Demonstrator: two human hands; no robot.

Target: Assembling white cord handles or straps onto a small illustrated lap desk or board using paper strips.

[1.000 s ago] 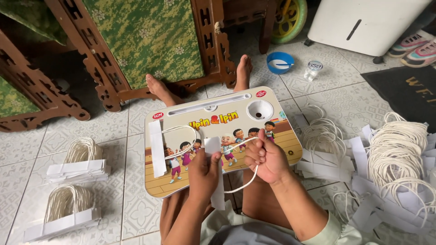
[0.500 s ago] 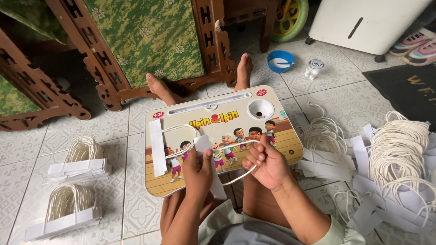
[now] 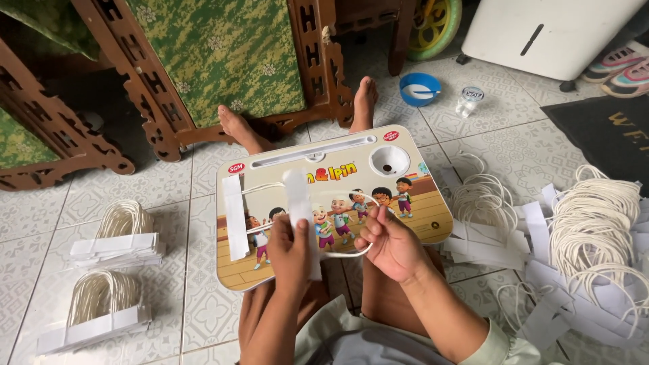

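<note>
I see the left hand (image 3: 289, 249) pinching a white paper strip (image 3: 299, 203) upright over the lap tray (image 3: 405, 223) — the right hand's (image 3: 391, 245) grip closed on a white cord (image 3: 341, 255).

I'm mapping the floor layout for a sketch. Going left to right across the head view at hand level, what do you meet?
Stacked cord bundles → loose paper strip → left hand → right hand → small cord pile → big cord heap.
</note>
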